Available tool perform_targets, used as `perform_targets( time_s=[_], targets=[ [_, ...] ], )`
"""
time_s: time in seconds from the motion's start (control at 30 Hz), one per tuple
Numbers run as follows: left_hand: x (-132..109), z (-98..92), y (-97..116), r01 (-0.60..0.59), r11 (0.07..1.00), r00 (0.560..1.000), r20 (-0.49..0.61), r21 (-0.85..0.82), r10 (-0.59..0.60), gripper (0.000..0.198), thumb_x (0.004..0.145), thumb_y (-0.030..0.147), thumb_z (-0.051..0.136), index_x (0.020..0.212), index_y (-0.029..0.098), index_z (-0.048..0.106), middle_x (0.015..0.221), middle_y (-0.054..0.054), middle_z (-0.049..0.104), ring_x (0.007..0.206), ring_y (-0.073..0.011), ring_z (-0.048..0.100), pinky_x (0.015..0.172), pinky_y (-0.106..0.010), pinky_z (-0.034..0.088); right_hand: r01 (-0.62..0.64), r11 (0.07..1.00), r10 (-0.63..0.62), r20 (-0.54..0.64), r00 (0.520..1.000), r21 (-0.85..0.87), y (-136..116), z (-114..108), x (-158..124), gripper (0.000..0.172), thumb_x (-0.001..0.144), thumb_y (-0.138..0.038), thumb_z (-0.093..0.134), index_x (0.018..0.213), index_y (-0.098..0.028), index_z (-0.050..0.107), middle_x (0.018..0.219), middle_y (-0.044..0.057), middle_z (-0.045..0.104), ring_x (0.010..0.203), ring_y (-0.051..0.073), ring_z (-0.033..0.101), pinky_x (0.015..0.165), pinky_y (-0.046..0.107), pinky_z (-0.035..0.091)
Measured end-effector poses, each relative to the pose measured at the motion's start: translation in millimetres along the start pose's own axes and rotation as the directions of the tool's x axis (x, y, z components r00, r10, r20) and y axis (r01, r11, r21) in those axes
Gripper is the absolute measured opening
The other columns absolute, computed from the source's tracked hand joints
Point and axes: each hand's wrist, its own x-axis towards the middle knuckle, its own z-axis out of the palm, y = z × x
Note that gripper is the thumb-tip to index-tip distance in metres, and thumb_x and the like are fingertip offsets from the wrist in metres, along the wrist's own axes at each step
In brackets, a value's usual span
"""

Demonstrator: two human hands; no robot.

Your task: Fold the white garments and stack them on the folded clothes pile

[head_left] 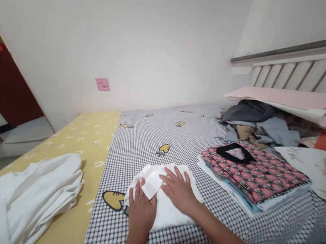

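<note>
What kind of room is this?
Probably a bedroom: a bed sheet with carrot prints, a barred headboard, and folded clothes stacked beside the white cloth under the left hand and right hand.

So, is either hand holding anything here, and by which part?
Nothing is gripped: the left hand lies flat on the white cloth, at its near-left edge; the right hand lies flat across its middle, fingers spread.

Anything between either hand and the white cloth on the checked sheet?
Nothing visible. The left hand and the right hand both lie flat on the white cloth, in direct contact with it. The folded floral stack lies apart to the right, and the white pile lies apart to the left.
</note>
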Motion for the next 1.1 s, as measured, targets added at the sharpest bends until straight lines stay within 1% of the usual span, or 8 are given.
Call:
perform_targets(
  time_s=[0.13, 0.53, 0.67, 0.77, 0.83, 0.9, 1.0, 1.1],
  targets=[
    [0, -2.0, 0, 0.007, 1.000, 1.000, 0.015, 0.019, -0.007, 0.050, 0.099, 0.027, 0.041, 0.146, 0.019, 0.055, 0.155, -0.011, 0.052, 0.148, -0.0313, 0.042, 0.122, -0.059, 0.032, 0.006, 1.000, -0.006, 0.067, 0.998, 0.004, 7, 12, -9, 0.051, 0.103, -0.055, 0.040, 0.153, -0.043, 0.045, 0.167, -0.002, 0.032, 0.156, 0.039, 0.019, 0.118, 0.074, 0.013],
    [10, -9.6, -4, 0.060, 0.991, 0.996, 0.074, -0.122, -0.051, 0.050, 0.095, 0.023, 0.045, 0.142, 0.019, 0.059, 0.153, -0.012, 0.055, 0.146, -0.0304, 0.044, 0.122, -0.057, 0.031, 0.018, 0.999, -0.018, -0.010, 1.000, 0.046, 16, 33, -15, 0.053, 0.103, -0.055, 0.041, 0.155, -0.047, 0.037, 0.167, -0.004, 0.031, 0.155, 0.035, 0.021, 0.121, 0.069, 0.015],
    [21, -30.1, -32, 0.172, 0.945, 0.985, 0.033, -0.280, -0.169, 0.040, 0.096, 0.020, 0.038, 0.115, 0.017, 0.074, 0.127, -0.013, 0.072, 0.119, -0.0242, 0.066, 0.106, -0.043, 0.051, 0.029, 0.997, -0.026, -0.046, 0.999, 0.067, 17, 35, -15, 0.053, 0.103, -0.055, 0.042, 0.155, -0.046, 0.038, 0.166, -0.003, 0.034, 0.155, 0.036, 0.023, 0.120, 0.070, 0.015],
    [31, -54.3, -48, 0.257, 0.937, 0.961, -0.037, -0.238, -0.273, 0.045, 0.096, 0.018, 0.032, 0.117, 0.013, 0.071, 0.119, -0.017, 0.073, 0.111, -0.0272, 0.068, 0.099, -0.046, 0.054, 0.028, 0.997, -0.024, -0.048, 0.999, 0.076, 18, 37, -14, 0.053, 0.103, -0.055, 0.042, 0.155, -0.045, 0.038, 0.166, -0.002, 0.035, 0.155, 0.036, 0.023, 0.120, 0.070, 0.014],
    [38, -67.9, -46, 0.182, 0.966, 0.978, -0.072, -0.181, -0.198, 0.046, 0.095, 0.014, 0.033, 0.125, 0.014, 0.068, 0.134, -0.017, 0.067, 0.126, -0.0278, 0.062, 0.109, -0.049, 0.047, 0.029, 0.996, -0.026, -0.043, 0.999, 0.083, 18, 38, -14, 0.053, 0.103, -0.055, 0.042, 0.155, -0.045, 0.038, 0.166, -0.002, 0.035, 0.155, 0.036, 0.023, 0.120, 0.070, 0.014],
    [41, -74.7, -36, -0.020, 0.996, 0.998, -0.057, -0.092, 0.015, 0.051, 0.096, 0.012, 0.033, 0.139, 0.019, 0.060, 0.153, -0.014, 0.054, 0.144, -0.0255, 0.048, 0.122, -0.053, 0.032, 0.029, 0.996, -0.025, -0.042, 0.999, 0.090, 18, 37, -13, 0.053, 0.103, -0.056, 0.041, 0.155, -0.045, 0.038, 0.166, -0.002, 0.034, 0.155, 0.036, 0.022, 0.120, 0.070, 0.014],
    [34, -68.9, -20, -0.287, 0.958, 0.950, 0.128, -0.003, 0.285, 0.053, 0.102, 0.022, 0.034, 0.153, 0.030, 0.044, 0.161, -0.007, 0.044, 0.152, -0.0250, 0.036, 0.126, -0.063, 0.015, 0.025, 0.995, -0.020, -0.047, 0.999, 0.094, 17, 36, -13, 0.054, 0.103, -0.056, 0.042, 0.155, -0.046, 0.037, 0.166, -0.002, 0.034, 0.155, 0.036, 0.023, 0.120, 0.070, 0.014],
    [16, -52.1, -16, -0.211, 0.977, 0.917, 0.350, 0.021, 0.190, 0.052, 0.104, 0.035, 0.033, 0.155, 0.029, 0.039, 0.161, -0.007, 0.044, 0.151, -0.0294, 0.036, 0.121, -0.072, 0.020, 0.026, 0.995, -0.022, -0.041, 0.999, 0.096, 17, 36, -12, 0.054, 0.103, -0.057, 0.041, 0.155, -0.045, 0.038, 0.167, -0.002, 0.033, 0.155, 0.036, 0.022, 0.121, 0.069, 0.013]
  ],
)
